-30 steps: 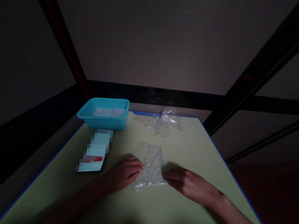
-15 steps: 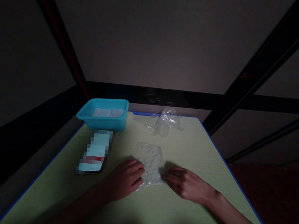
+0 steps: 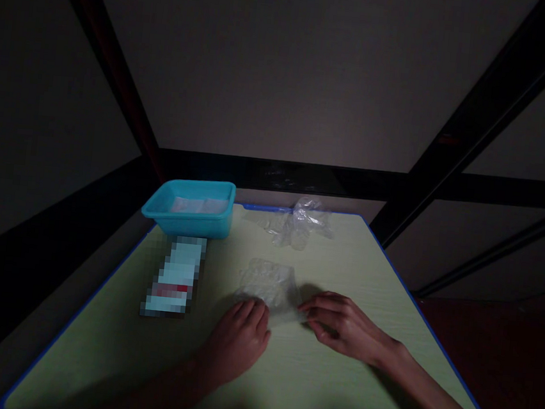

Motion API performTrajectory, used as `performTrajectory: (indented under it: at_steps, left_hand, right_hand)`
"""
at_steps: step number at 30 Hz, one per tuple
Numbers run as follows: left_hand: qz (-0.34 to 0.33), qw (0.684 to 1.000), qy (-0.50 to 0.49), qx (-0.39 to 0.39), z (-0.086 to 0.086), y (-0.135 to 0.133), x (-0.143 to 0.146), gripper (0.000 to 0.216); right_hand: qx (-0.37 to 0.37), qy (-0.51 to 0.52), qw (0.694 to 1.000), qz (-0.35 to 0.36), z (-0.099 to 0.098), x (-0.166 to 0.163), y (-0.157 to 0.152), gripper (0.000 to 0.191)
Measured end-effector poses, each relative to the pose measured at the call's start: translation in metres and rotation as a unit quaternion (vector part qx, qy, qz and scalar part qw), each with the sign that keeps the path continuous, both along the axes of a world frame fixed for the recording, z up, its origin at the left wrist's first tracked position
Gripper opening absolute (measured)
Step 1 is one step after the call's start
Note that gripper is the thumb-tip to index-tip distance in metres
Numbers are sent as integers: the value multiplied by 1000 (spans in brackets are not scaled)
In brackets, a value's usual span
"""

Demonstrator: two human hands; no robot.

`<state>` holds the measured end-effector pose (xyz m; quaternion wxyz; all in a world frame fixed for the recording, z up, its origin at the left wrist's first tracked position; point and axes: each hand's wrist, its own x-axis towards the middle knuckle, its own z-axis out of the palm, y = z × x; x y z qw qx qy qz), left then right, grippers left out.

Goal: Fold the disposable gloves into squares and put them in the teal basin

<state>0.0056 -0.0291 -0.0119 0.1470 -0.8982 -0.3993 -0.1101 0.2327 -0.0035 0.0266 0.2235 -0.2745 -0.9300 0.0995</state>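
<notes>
A clear, thin plastic bag (image 3: 267, 281) lies spread and wrinkled on the table in front of me. My left hand (image 3: 243, 337) is closed at the bag's near left edge, its fingers curled and pressed together over the film. At the near right corner my right hand (image 3: 335, 323) grips the plastic with its fingertips, the fingers bent. The film between the two hands looks drawn fairly smooth, while its far part stays crinkled. Farther back rests a crumpled heap of clear plastic (image 3: 302, 223), touched by neither hand.
A turquoise basin (image 3: 193, 226) holding pale, flat pieces stands at the table's back left. Nearer me lies a pixelated phone-like object (image 3: 176, 275). The pale table (image 3: 355, 392) has a blue rim, with a wall (image 3: 285, 71) behind it.
My left hand has moved slightly right and nearer me. My right hand has shifted a little, its fingers more spread. The bag's near edge has been folded or drawn up and looks smoother.
</notes>
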Motion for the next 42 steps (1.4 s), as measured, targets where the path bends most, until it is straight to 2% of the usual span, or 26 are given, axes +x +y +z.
performTrajectory:
  at_steps: [4,8,12,20,27,33,42]
  left_hand:
    - [2,999,34,11,-2,2,0,25]
    - [5,999,36,-20,0,4,-1,25]
    - [4,999,18,-45,2,7,-2,25]
    - [16,995,-17,-93,13,16,-3,22]
    - [14,990,-2,-143,24,21,-2,17]
    - [-2,993,-13,-119,20,19,-4,20]
    - [-21,996,-60,-64,4,16,-19,26]
  right_hand:
    - [17,-12,1000,16,-3,4,1,20]
    - [32,-65,997,34,-8,7,5,26]
    - [26,-86,995,42,-14,6,12,37]
    - [21,-87,994,64,-18,7,20,46]
    - [41,-82,993,74,-23,3,29,38]
    - [58,-69,993,81,-29,-1,34,33]
    - [25,-52,996,70,-26,1,33,32]
